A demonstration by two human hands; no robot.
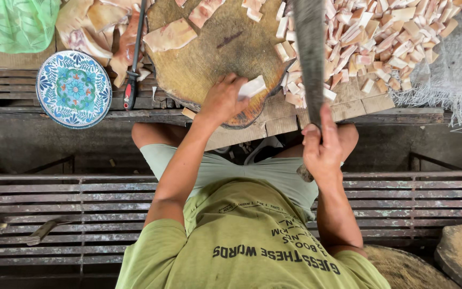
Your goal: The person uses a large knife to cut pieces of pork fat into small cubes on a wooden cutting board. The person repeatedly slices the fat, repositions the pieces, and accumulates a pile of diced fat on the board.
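My left hand point(223, 99) presses a pale strip of meat point(252, 86) onto the near edge of a round wooden chopping block point(209, 59). To the right, my right hand point(322, 147) grips the handle of a big cleaver. Its broad grey blade point(310, 48) is raised above the table and points away from me. A large heap of small cut pale pieces point(372, 37) lies right of the block. A few bigger slices point(171, 35) rest on the block's far side.
Uncut slabs of meat point(100, 27) lie at the back left beside a thin knife with a red and black handle point(133, 64). A blue patterned plate point(74, 88) sits at the left, a green plastic bag point(14, 21) behind it, a grey frayed cloth point(455, 69) at the right.
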